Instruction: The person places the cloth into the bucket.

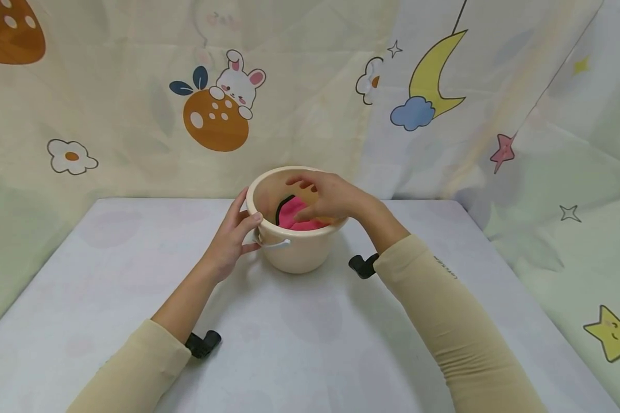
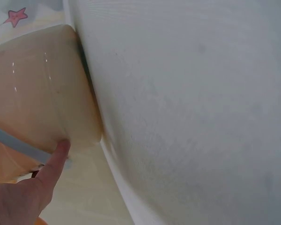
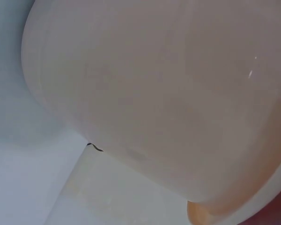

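Note:
A cream plastic bucket (image 1: 299, 252) stands on the white table in the head view, its pale handle (image 1: 276, 244) hanging at the front left. My left hand (image 1: 229, 238) holds the bucket's left side, thumb at the rim; in the left wrist view one finger (image 2: 56, 161) lies along the wall beside the handle. Over the bucket's mouth, my right hand (image 1: 333, 198) reaches in from the right with its fingers loosely bent and spread. Beneath it lies a pink item (image 1: 291, 212) with a black edge, partly hidden by that hand. The bucket's outer wall (image 3: 145, 93) fills most of the right wrist view.
The white tabletop (image 1: 289, 344) spreads around the bucket and ends at a back edge just behind it. A printed cloth (image 1: 299, 103) with cartoon figures hangs behind and along the sides. Black wrist mounts (image 1: 204, 344) show at both sleeves.

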The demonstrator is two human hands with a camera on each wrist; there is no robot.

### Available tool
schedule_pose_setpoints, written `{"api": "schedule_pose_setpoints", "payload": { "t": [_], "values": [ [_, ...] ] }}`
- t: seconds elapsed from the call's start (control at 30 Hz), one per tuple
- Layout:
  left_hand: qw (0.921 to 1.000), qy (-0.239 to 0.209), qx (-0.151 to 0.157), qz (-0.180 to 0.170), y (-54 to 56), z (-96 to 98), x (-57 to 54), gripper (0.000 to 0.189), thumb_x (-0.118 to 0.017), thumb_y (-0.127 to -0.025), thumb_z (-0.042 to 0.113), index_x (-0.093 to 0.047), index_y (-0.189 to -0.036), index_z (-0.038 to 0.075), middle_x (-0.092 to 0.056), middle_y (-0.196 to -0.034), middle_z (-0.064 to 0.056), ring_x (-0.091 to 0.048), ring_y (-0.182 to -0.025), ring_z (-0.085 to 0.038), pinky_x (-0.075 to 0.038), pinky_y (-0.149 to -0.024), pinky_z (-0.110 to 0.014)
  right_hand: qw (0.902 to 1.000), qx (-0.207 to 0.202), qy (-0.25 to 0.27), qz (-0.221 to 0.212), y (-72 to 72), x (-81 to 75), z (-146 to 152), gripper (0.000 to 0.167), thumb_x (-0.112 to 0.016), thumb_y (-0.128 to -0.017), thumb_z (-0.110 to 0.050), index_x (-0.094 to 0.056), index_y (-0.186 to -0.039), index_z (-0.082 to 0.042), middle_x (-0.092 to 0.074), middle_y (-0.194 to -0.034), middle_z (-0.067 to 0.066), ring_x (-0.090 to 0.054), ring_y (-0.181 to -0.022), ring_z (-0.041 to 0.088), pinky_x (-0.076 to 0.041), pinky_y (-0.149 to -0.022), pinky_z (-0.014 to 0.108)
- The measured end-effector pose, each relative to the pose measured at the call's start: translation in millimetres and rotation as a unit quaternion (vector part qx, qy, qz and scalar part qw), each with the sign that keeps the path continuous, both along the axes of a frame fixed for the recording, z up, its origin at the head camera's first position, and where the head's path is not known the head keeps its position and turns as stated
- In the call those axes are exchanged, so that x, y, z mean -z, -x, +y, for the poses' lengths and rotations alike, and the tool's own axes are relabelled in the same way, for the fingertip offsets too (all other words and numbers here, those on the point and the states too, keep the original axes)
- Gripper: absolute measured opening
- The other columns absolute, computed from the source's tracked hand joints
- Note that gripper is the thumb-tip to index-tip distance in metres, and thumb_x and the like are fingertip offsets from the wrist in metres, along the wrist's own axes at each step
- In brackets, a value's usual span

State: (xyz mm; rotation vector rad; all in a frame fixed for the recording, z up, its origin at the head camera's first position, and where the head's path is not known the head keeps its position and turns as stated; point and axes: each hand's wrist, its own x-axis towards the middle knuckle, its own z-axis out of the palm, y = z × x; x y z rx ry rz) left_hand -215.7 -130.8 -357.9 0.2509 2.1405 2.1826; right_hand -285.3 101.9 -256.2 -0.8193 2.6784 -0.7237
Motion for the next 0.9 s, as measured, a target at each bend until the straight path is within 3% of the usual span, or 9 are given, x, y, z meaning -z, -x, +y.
{"api": "schedule_pose_setpoints", "payload": {
  "t": [0.43,0.63,0.77,0.9],
  "values": [
    [1.0000,0.002,0.001,-0.003,0.4,1.1,-0.7,0.071,-0.051,-0.103,0.038,-0.015,-0.164,0.041,-0.033,-0.162,-0.014,-0.035,-0.147,-0.032,-0.043,-0.106,-0.067,0.9986,-0.033,0.025,0.033,-5.4,0.6,0,0.068,-0.083,-0.086,-0.026,-0.053,-0.147,-0.020,-0.053,-0.149,0.004,-0.050,-0.135,0.028,-0.045,-0.110,0.050],
    [1.0000,0.000,0.005,0.000,1.5,0.9,-0.7,0.072,-0.052,-0.103,0.038,-0.015,-0.164,0.040,-0.034,-0.161,-0.016,-0.036,-0.146,-0.033,-0.043,-0.106,-0.067,0.9970,-0.005,0.051,0.059,-11.3,-0.6,1,0.057,-0.074,-0.093,-0.026,-0.055,-0.146,-0.019,-0.058,-0.144,0.007,-0.053,-0.132,0.031,-0.049,-0.106,0.048],
    [0.9999,0.014,0.004,0.004,1.5,-0.6,-1.7,0.073,-0.053,-0.103,0.039,-0.015,-0.165,0.037,-0.036,-0.158,-0.017,-0.038,-0.145,-0.034,-0.043,-0.107,-0.066,0.9904,0.012,0.093,0.102,-14.9,-2.5,5,0.048,-0.069,-0.096,-0.024,-0.058,-0.143,-0.015,-0.062,-0.139,0.008,-0.056,-0.129,0.028,-0.048,-0.106,0.047],
    [0.9986,0.050,0.002,0.013,0.6,-5.7,-3.8,0.073,-0.053,-0.103,0.040,-0.016,-0.166,0.030,-0.035,-0.159,-0.017,-0.038,-0.146,-0.035,-0.041,-0.110,-0.065,0.9761,0.034,0.153,0.151,-17.5,1.1,12,0.041,-0.068,-0.097,-0.020,-0.063,-0.138,-0.013,-0.065,-0.134,0.006,-0.058,-0.125,0.025,-0.050,-0.101,0.047]
  ]
}}
